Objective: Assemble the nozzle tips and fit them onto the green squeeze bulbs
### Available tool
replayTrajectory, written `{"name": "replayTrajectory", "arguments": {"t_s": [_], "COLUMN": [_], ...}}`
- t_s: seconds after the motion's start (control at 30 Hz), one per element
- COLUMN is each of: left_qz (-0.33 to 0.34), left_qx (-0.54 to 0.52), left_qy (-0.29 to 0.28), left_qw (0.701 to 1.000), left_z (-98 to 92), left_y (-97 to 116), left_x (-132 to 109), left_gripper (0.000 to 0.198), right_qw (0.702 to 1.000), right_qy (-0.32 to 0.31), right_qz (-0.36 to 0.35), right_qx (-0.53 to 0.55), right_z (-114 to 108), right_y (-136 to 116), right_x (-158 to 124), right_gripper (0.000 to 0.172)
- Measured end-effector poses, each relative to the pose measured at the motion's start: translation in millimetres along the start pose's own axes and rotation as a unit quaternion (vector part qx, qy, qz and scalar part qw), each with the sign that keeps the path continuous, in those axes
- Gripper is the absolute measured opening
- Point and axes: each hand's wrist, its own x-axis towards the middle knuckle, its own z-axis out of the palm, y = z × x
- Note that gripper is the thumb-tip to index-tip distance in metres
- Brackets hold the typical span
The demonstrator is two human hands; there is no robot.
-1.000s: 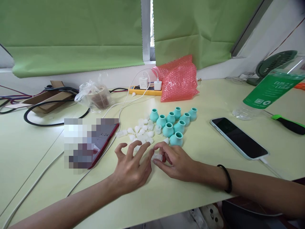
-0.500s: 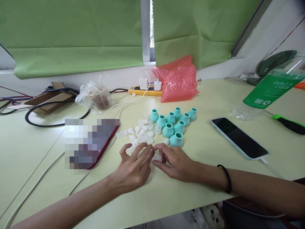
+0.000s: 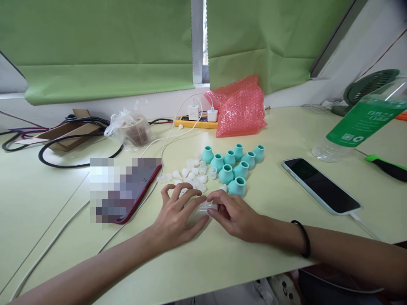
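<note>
A small clear plastic piece (image 3: 205, 207) lies between my hands, its outline partly covered by fingers. My right hand (image 3: 233, 214) is closed on it with thumb and index finger. At the piece's other end is my left hand (image 3: 178, 214), open, its thumb and index finger apart on either side; I cannot tell whether they touch it. Just beyond my fingers is a loose pile of small white translucent plastic pieces (image 3: 192, 174). Several turquoise vase-shaped pieces (image 3: 226, 173) stand upright behind my right hand, their round openings facing up.
A red-edged phone (image 3: 140, 192) lies left, another phone (image 3: 321, 185) right, cable attached. Behind are a bagged tape roll (image 3: 135, 131), a yellow power strip (image 3: 197, 123) and pink bubble wrap (image 3: 240, 110). A green-labelled bottle (image 3: 359, 123) leans at right. White cables cross the left side.
My left thumb has come out from under the hand, and the left thumb and index finger have spread apart. More of the clear piece shows. The view has shifted slightly.
</note>
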Motion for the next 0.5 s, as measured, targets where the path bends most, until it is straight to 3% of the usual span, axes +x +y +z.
{"name": "replayTrajectory", "arguments": {"t_s": [0.17, 0.5], "left_qz": [-0.002, -0.011], "left_qx": [-0.021, -0.035], "left_qy": [0.031, 0.062], "left_qw": [0.999, 0.997], "left_z": [-0.1, -2.2], "left_y": [-3.5, -3.5], "left_x": [-1.2, -3.3], "left_gripper": [0.019, 0.020], "right_qw": [0.999, 0.998], "right_qy": [0.004, 0.058], "right_qz": [0.012, -0.010], "right_qx": [0.051, 0.036], "right_z": [-1.8, 2.2], "right_y": [-3.0, -0.6], "right_x": [-1.1, -3.7], "right_gripper": [0.026, 0.027]}}
